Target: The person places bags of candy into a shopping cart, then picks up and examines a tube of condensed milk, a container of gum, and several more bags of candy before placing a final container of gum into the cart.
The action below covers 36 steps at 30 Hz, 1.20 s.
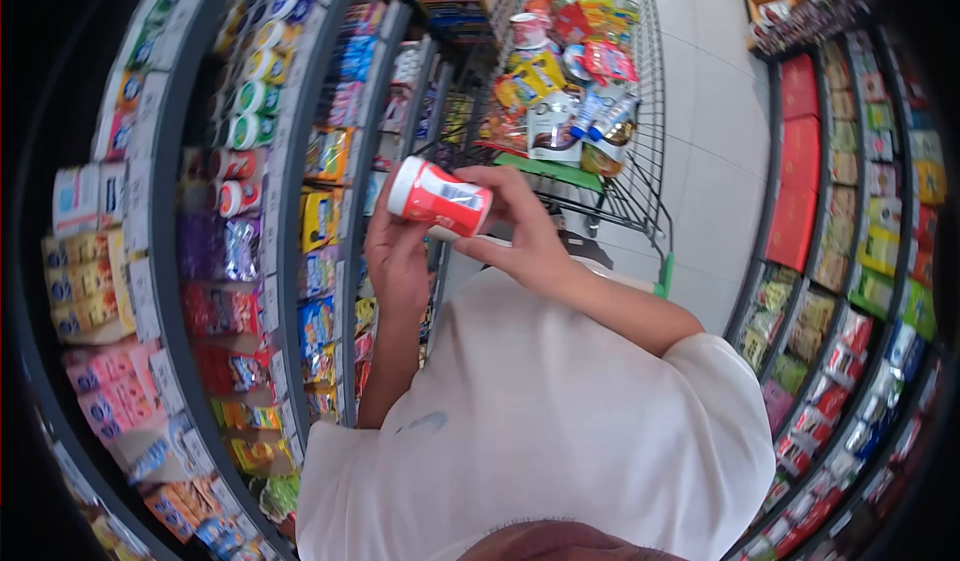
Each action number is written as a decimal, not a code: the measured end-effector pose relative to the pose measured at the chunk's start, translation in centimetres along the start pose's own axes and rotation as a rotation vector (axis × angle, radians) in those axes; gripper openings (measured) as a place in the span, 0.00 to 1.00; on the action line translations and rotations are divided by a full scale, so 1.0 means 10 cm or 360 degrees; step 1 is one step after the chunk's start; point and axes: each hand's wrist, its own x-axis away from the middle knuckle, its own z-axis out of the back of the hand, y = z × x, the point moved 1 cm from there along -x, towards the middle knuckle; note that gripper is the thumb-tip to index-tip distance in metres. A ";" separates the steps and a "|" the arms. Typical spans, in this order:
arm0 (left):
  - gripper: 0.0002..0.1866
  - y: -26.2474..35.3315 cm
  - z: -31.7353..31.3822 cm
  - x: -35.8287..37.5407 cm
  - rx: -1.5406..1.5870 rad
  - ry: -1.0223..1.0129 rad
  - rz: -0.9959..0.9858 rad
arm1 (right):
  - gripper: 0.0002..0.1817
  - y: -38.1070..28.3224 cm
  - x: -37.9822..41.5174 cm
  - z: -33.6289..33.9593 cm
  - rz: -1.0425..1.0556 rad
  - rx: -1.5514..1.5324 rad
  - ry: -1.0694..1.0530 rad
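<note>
A red jar with a white lid (pixel 445 197) lies tilted on its side between my two hands, its printed label facing up. The fingers of my left hand (pixel 392 251) hold it from below at the lid end. My right hand (pixel 520 229) curls round its base end, with the thumb under it and the fingers over the top. Similar jars with white lids (pixel 238 198) stand on the shelf to the left.
Ahead is a wire shopping cart (pixel 655 91) with green trim, holding many snack packs. Shelving (pixel 290 161) full of sweets runs along the left, and another shelf (pixel 830 191) with red boxes and packets along the right. Tiled floor (pixel 705 111) lies beside the cart.
</note>
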 end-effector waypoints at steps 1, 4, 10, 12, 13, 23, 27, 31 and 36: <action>0.32 -0.02 -0.01 0.00 -0.0030 -0.0004 0.0026 | 0.33 0.00 0.00 0.03 -0.0072 0.0027 -0.0051; 0.32 -0.18 0.03 -0.01 -0.0258 -0.0099 0.0155 | 0.32 0.12 -0.01 0.18 -0.0287 0.0149 -0.0193; 0.35 -0.44 0.04 0.09 -0.0623 -0.0614 0.0626 | 0.33 0.87 0.00 0.84 -0.0350 0.0695 -0.0430; 0.35 -0.53 0.03 0.10 -0.0797 -0.0707 0.0651 | 0.35 1.26 -0.05 1.17 -0.0475 0.0679 -0.0326; 0.36 -0.57 0.03 0.11 -0.0886 -0.0738 0.0656 | 0.35 1.48 -0.08 1.36 -0.0568 0.0622 -0.0218; 0.32 -0.53 -0.03 0.10 -0.1213 -0.0745 0.0426 | 0.15 3.02 -0.14 3.20 -0.1274 0.0430 0.0433; 0.31 -0.52 -0.01 0.14 -0.1199 -0.0671 0.0483 | 0.17 2.99 -0.15 3.31 -0.1472 0.0305 0.0347; 0.30 -0.49 -0.02 0.16 -0.1183 -0.0657 0.0480 | 0.38 2.62 -0.16 3.09 -0.1349 0.1749 0.0033; 0.29 -0.54 0.00 0.14 -0.1180 -0.0614 0.0449 | 0.35 2.78 -0.26 3.01 -0.1113 0.1700 -0.0056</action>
